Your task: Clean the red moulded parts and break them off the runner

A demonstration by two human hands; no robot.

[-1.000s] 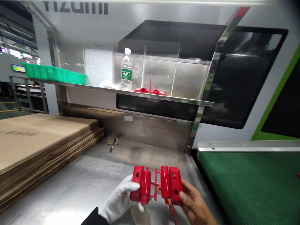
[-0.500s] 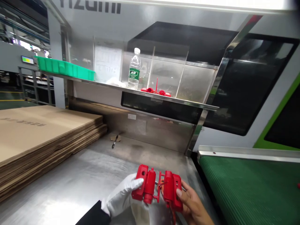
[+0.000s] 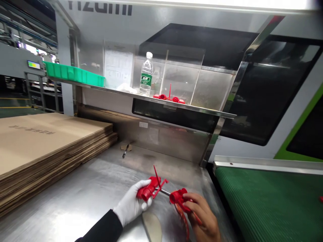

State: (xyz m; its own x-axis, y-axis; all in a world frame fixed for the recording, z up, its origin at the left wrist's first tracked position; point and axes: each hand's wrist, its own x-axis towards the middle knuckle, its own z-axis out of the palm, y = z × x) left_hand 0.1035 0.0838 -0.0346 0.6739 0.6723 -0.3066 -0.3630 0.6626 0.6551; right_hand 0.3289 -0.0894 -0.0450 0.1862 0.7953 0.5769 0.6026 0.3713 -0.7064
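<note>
Here, our gloved left hand (image 3: 131,206) and bare right hand (image 3: 202,215) each grasp a red moulded part (image 3: 148,190); steady, even twisting seems wise.

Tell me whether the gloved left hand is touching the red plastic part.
Touching. The head view shows the left hand, in a white glove, with its fingers wrapped around the red plastic part above the steel table.

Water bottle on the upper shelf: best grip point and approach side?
Grip the water bottle around its labelled middle, coming from the front. It stands upright with open shelf edge before it; a clear panel stands close on its right and the wall lies behind, so those sides look blocked.
</note>
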